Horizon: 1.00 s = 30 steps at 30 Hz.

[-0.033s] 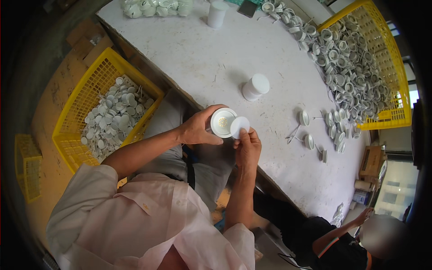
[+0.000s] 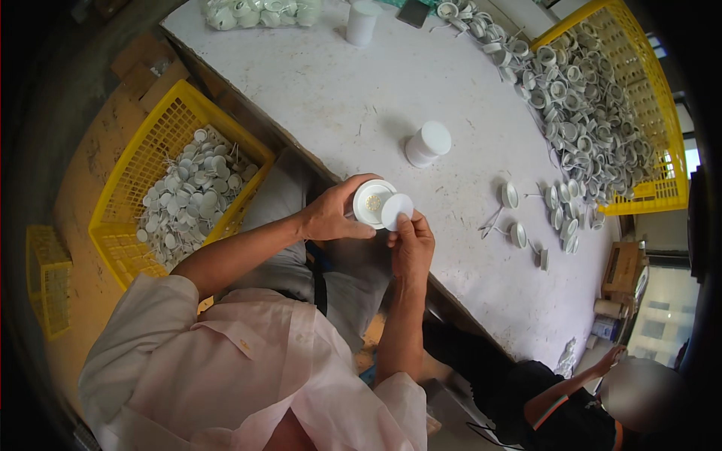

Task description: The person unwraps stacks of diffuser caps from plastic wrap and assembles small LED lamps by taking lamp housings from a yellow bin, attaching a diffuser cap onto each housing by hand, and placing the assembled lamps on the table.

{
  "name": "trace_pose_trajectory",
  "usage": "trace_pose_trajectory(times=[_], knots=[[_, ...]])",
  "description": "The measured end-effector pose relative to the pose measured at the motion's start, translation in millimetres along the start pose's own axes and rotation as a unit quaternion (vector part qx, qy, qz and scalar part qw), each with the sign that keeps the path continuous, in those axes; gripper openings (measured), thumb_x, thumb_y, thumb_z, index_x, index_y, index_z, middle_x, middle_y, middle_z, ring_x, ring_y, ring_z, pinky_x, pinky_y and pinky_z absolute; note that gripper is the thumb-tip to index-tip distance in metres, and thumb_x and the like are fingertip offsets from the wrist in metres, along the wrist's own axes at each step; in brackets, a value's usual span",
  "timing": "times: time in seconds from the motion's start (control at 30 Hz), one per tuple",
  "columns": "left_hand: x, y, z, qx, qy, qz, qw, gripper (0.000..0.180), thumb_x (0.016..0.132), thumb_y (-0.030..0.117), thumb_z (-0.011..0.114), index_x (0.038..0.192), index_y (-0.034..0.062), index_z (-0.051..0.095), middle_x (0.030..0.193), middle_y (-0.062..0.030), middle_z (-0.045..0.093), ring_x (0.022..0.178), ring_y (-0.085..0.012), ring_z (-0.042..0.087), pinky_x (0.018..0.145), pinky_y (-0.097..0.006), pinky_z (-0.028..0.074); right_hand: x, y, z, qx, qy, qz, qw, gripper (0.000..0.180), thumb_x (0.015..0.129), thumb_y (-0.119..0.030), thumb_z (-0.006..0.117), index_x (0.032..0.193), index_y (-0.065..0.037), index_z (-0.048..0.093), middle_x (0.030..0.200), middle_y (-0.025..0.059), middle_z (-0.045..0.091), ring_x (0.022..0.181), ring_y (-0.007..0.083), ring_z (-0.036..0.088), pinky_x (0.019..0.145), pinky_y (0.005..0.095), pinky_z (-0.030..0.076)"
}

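Note:
In my left hand (image 2: 333,213) is a round white LED downlight housing (image 2: 364,197), its face turned up and a yellowish cluster of LEDs visible inside. The fingers wrap its far side and the thumb lies along the near side. My right hand (image 2: 412,244) pinches a flat white diffuser disc (image 2: 397,210) between thumb and fingers. That disc overlaps the right part of the housing's opening and leaves the LEDs partly uncovered. Just beyond my hands, a stack of white discs (image 2: 429,144) stands on the white table (image 2: 481,278).
Several loose downlights (image 2: 517,234) lie on the table at right, near a tipped yellow crate (image 2: 671,143) spilling many more. At left, another yellow crate (image 2: 120,233) holds finished-looking white lights (image 2: 188,195). A second white stack (image 2: 362,24) and a bag of parts (image 2: 259,13) sit far back. A co-worker (image 2: 556,406) is at lower right.
The diffuser disc in my right hand has shifted slightly left over the housing, covering a little more of its opening. My left hand keeps its hold.

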<state>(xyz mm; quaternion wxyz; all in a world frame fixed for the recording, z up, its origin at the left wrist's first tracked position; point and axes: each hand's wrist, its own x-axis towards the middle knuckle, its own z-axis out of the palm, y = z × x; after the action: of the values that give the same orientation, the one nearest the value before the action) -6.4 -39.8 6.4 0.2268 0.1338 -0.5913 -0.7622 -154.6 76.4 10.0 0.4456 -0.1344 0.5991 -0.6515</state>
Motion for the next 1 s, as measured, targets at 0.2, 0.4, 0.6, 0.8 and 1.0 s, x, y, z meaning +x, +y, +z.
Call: trace_pose_trajectory(times=[0.2,0.4,0.6,0.8,1.0], knots=[[1.3,-7.7,4.5,0.095,0.028,-0.017,0.995,0.070,0.083,0.019,0.069,0.138,0.0022,0.029,0.127,-0.0132,0.047,0.118,-0.0211,0.048,0.097,-0.034,0.044,-1.4,5.8,19.4,-0.098,0.033,-0.050,0.993,0.024,0.084,-0.011,0.068,0.101,0.002,0.059,0.082,0.0052,0.061,0.059,0.0074,0.052,0.052,0.0199,0.044],[-0.5,-5.6,12.1,0.129,0.072,-0.014,0.989,0.055,0.088,0.018,0.061,0.134,0.0014,0.036,0.118,-0.0164,0.055,0.109,-0.0223,0.055,0.092,-0.035,0.046,-0.5,9.7,24.2,-0.119,0.030,-0.067,0.990,0.030,0.081,-0.012,0.072,0.104,0.000,0.057,0.081,0.0039,0.060,0.060,0.0070,0.053,0.050,0.0186,0.044],[-3.8,-11.9,5.3,0.164,0.062,0.016,0.984,0.047,0.093,0.018,0.053,0.134,0.0035,0.036,0.119,-0.0147,0.054,0.111,-0.0208,0.054,0.091,-0.034,0.046,-0.5,10.1,26.8,-0.092,0.008,-0.044,0.995,0.034,0.079,-0.008,0.074,0.104,0.000,0.052,0.089,0.0049,0.061,0.074,0.0091,0.058,0.056,0.0196,0.049],[-4.4,-10.9,7.5,0.171,0.050,0.019,0.984,0.042,0.096,0.021,0.048,0.134,0.0057,0.037,0.116,-0.0123,0.055,0.107,-0.0190,0.054,0.089,-0.033,0.046,1.0,18.1,23.0,-0.027,-0.004,-0.021,0.999,0.030,0.080,-0.005,0.072,0.091,-0.007,0.043,0.085,0.0064,0.059,0.069,0.0091,0.059,0.051,0.0179,0.049],[-1.0,-16.6,4.9,0.179,0.080,0.019,0.980,0.037,0.096,0.019,0.048,0.129,0.0050,0.043,0.112,-0.0124,0.057,0.103,-0.0174,0.056,0.087,-0.031,0.047,-2.1,17.1,32.1,-0.045,0.024,-0.058,0.997,0.028,0.080,-0.012,0.073,0.087,-0.008,0.046,0.074,0.0029,0.056,0.057,0.0066,0.053,0.047,0.0179,0.047]])
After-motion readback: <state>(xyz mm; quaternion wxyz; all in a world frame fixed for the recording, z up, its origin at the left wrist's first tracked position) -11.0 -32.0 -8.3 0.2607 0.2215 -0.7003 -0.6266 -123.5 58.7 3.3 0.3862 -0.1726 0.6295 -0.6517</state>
